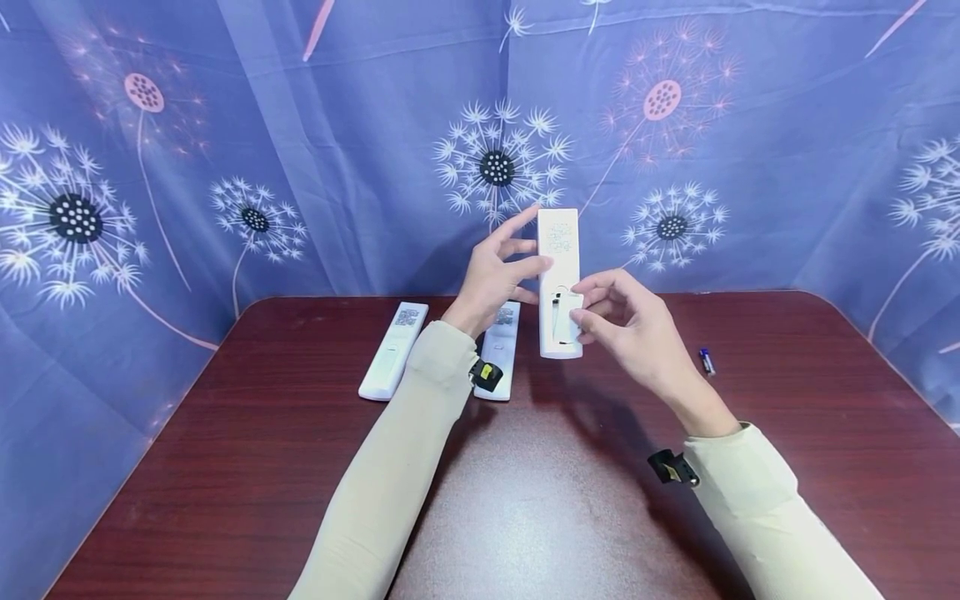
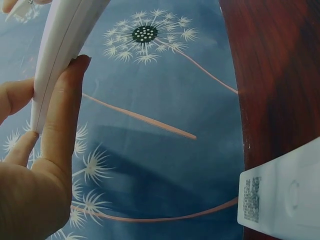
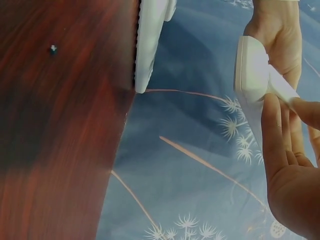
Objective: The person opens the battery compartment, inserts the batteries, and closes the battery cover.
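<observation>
My left hand (image 1: 491, 279) grips a white remote control (image 1: 559, 265) by its side, thumb on its back, holding it upright above the table. Its back faces the head camera, and the battery compartment near the lower end is partly uncovered. With thumb and fingers, my right hand (image 1: 626, 321) pinches the white battery cover (image 1: 567, 325) at that compartment. The right wrist view shows the cover (image 3: 281, 87) tilted away from the remote's body (image 3: 250, 67). Whether batteries sit inside, I cannot tell.
Two more white remotes lie on the brown table (image 1: 247, 433): one (image 1: 393, 350) at left, another (image 1: 498, 358) partly behind my left wrist. A small blue-and-silver battery (image 1: 707, 361) lies to the right. A blue dandelion-print cloth (image 1: 360, 167) hangs behind the table.
</observation>
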The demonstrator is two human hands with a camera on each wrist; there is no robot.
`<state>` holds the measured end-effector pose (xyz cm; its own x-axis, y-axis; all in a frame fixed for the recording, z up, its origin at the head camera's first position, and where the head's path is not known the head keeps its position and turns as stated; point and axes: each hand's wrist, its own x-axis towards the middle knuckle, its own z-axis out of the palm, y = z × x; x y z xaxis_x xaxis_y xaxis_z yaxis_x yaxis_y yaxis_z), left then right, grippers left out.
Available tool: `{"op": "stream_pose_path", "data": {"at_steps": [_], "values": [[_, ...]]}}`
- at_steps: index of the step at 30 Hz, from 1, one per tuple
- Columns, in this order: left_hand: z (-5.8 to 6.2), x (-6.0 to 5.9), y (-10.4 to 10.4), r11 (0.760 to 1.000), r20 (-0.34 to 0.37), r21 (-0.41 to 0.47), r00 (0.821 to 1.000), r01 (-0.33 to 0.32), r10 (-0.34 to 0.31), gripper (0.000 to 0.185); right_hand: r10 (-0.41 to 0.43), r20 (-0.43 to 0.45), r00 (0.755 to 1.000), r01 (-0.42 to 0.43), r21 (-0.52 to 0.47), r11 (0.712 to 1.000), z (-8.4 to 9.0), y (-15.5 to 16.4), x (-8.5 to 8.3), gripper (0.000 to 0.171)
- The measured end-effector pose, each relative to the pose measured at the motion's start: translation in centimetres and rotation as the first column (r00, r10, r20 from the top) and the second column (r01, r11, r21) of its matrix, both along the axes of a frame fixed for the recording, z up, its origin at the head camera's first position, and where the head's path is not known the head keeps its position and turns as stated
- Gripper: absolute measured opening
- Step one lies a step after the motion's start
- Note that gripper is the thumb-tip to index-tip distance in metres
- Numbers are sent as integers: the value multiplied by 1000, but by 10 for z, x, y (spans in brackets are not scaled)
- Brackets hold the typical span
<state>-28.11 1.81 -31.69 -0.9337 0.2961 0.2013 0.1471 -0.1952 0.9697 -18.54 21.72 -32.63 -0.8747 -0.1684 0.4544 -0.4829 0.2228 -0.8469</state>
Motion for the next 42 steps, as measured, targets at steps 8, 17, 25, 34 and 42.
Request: {"op": "stream_pose_path", "data": {"at_steps": [8, 17, 25, 34, 42], "values": [[0, -1, 0, 1000, 3, 6, 1000, -8, 8, 71, -22, 4, 1000, 22, -44, 999, 6, 9, 0, 29], [1, -1, -3, 1000, 0, 14, 1000, -7, 7, 71, -30, 40, 999, 32, -30, 999, 11, 20, 0, 30], [3, -1, -4, 999, 1, 30, 1000, -17, 17, 73, -57, 137, 989, 50, 55, 997, 9, 35, -4, 32], [2, -2, -4, 999, -4, 32, 1000, -16, 16, 73, -23, 329, 944, -26, 142, 990, -2, 44, -11, 33], [3, 0, -4, 999, 1, 31, 1000, -16, 16, 73, 53, 474, 879, -122, 116, 986, -16, 47, -18, 33]]}}
